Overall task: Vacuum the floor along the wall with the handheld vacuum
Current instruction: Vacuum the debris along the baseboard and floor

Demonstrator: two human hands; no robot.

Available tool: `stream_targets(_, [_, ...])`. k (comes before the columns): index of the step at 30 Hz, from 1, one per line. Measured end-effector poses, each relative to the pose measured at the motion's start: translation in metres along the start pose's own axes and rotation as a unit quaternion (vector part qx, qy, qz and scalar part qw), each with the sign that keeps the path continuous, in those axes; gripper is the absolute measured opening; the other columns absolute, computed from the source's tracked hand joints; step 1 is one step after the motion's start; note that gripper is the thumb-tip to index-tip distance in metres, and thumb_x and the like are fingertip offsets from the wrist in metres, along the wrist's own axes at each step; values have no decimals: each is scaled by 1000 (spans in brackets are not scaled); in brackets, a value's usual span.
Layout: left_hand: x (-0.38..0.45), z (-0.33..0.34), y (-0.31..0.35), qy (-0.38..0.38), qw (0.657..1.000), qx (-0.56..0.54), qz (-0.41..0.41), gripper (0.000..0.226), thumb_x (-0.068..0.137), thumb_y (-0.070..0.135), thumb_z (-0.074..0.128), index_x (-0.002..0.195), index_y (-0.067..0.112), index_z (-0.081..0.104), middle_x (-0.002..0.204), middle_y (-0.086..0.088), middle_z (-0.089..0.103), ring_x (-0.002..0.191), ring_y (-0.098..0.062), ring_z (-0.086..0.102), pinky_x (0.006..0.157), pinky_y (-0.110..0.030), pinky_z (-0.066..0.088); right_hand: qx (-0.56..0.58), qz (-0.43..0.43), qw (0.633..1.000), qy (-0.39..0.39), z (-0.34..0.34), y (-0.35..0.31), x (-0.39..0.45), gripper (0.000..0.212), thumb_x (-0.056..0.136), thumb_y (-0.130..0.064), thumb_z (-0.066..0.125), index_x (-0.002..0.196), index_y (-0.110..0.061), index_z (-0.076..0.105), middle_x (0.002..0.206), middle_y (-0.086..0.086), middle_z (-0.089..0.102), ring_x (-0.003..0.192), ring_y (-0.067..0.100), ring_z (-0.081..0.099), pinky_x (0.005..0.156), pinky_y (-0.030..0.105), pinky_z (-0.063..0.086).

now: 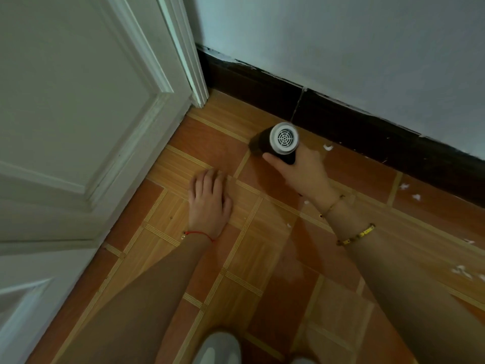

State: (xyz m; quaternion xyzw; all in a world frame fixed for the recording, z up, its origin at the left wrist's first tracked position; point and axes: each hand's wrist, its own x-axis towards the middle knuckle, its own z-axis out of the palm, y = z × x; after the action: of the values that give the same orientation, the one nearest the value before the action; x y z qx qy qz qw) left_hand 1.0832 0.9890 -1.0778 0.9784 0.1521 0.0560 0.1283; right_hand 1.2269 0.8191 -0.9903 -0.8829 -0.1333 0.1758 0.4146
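Tiled floor (pixel 262 245): right hand (pixel 301 169) grips handheld vacuum (pixel 280 141).

glossy wood-look floor (pixel 262 245), matt painted wall (pixel 341 43), smooth plastic vacuum (pixel 282 143)

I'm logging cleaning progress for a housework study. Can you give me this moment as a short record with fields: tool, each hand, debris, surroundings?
tool: handheld vacuum, dark body, white vented rear cap facing the camera, nose toward the baseboard
right hand: grips the vacuum body
left hand: flat on the floor, fingers straight
debris: white scraps lie along the baseboard, right of the vacuum
surroundings: white panelled door at left, pale wall above the baseboard
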Motion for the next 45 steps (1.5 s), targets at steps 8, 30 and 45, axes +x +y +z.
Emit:
stream_targets(8, [17,10,7,5,1000,-15,19,49,100,26,39,148,14,39,150,-10,41,145,-28,31,121,-57,15,-19,-21,1000,-8,-10,5,-3,58,85,-49,69,131,-17,56,113,-5,68,90,3,60,72,8,42])
stream_targets(30, [20,15,5,23,999,-29,21,49,98,27,42,146,16,43,152,-8,40,144,-26,31,121,-57,14,-40,-38,996,64,5,-2,55,69,86,-51,67,139,-11,48,127,6,65,113,18,62,90,24,49])
stream_targets(45, [19,14,5,6,999,-35,20,47,102,26,42,147,16,41,152,-8,40,145,-25,30,122,-56,14,-47,6,998,-41,-29,22,-36,52,87,-51,66,127,-19,58,94,-12,64,77,0,59,66,11,42])
